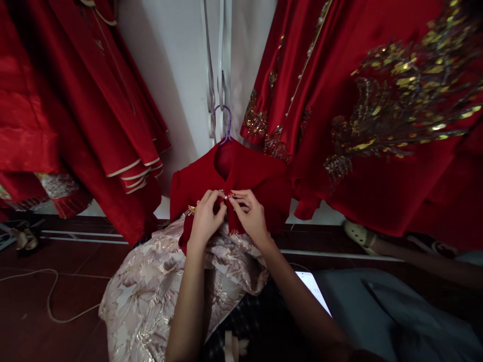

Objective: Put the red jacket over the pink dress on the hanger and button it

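Observation:
A small red jacket [260,176] hangs on a purple hanger [226,123] in front of me, its lower part joined to a pale gold brocade skirt [151,291] that spreads over my lap. My left hand [206,216] and my right hand [251,213] meet at the jacket's front, just below the collar. Both pinch the red cloth at a small gold fastening [225,195] between their fingertips.
Red satin gowns hang on the left [86,110] and on the right, the right one [377,125] with gold sequin embroidery. A white wall [177,65] is behind. A lit tablet screen [313,289] lies by my right forearm. A cord [49,296] trails on the dark floor.

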Demonstrator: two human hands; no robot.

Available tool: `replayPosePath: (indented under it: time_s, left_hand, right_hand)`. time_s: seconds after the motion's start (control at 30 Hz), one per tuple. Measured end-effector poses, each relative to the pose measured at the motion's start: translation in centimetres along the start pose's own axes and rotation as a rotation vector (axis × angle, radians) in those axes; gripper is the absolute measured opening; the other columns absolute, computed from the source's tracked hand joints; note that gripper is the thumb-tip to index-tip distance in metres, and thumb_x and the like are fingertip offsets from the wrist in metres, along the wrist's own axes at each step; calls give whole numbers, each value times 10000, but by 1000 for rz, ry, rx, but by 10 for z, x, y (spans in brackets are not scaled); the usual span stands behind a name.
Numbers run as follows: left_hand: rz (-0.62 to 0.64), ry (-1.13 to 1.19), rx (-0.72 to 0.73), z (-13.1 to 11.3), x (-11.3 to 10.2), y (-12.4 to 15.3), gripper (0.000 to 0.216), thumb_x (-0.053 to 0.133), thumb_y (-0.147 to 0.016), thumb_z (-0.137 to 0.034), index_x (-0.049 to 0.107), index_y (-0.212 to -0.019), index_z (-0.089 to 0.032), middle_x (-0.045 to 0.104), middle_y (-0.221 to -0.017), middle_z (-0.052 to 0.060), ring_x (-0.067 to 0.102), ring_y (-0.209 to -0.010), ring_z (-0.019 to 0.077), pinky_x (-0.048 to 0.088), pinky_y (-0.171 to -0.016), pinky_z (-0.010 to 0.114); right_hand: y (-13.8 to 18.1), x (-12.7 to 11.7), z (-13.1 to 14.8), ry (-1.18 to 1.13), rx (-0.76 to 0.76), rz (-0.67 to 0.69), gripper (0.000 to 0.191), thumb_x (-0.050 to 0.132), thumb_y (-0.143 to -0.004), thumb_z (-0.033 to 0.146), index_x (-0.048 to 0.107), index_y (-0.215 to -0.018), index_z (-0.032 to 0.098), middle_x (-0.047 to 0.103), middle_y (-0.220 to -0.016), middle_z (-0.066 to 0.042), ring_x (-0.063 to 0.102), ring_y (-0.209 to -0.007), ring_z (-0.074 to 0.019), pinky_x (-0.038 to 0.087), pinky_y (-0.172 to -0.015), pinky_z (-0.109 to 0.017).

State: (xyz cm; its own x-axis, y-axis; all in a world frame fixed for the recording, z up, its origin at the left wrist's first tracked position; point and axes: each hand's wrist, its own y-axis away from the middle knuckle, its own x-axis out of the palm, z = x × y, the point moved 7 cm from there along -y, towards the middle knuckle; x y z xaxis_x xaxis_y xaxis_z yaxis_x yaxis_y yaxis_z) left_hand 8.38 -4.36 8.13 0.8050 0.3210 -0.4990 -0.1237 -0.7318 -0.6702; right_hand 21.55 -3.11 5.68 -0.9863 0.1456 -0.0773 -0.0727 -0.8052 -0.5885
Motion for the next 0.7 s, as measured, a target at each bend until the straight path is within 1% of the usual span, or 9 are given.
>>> replayPosePath:
  time_s: [0.1,0.2,0.4,0.53,0.7]
  left_hand:
    - [30,-38,23,-2,1,1,148,505,-805,-195,546,-945,-225,588,-967,50,565,-919,195,434,-851,324]
    - [38,-46,36,-3,1,2,134,507,-819,-232,553,-944,-214,595,-963,55,560,-921,196,433,-856,328]
    - [31,-52,54,-4,1,1,126,487,-846,-261,562,-934,-210,604,-934,57,565,-901,192,441,-834,322]
    - [48,-93,80,-5,3,2,130,486,-853,-259,562,-944,-208,604,-932,59,563,-902,195,438,-831,326]
    - [51,-143,114,-8,6,1,132,468,-872,-263,561,-939,-199,600,-908,59,553,-875,191,437,-804,320]
  right_hand:
    - [1,-2,0,27,-5,-29,228,561,-808,368,628,-976,229,680,-1013,-62,661,-864,-190,548,-642,-280]
    - [2,-4,-1,29,3,-38,258,582,-796,365,663,-1009,246,692,-1012,-48,664,-887,-202,562,-682,-307]
    - [0,-5,-4,-18,13,-25,313,622,-772,351,673,-1067,260,684,-1057,-20,665,-914,-213,569,-776,-351]
    - [0,-5,-6,-23,31,-20,338,642,-754,354,672,-1077,260,686,-1053,-18,671,-889,-216,574,-783,-363]
    - [-1,-5,-4,-6,22,16,360,630,-771,347,653,-1116,246,687,-1051,-25,672,-875,-200,583,-747,-328]
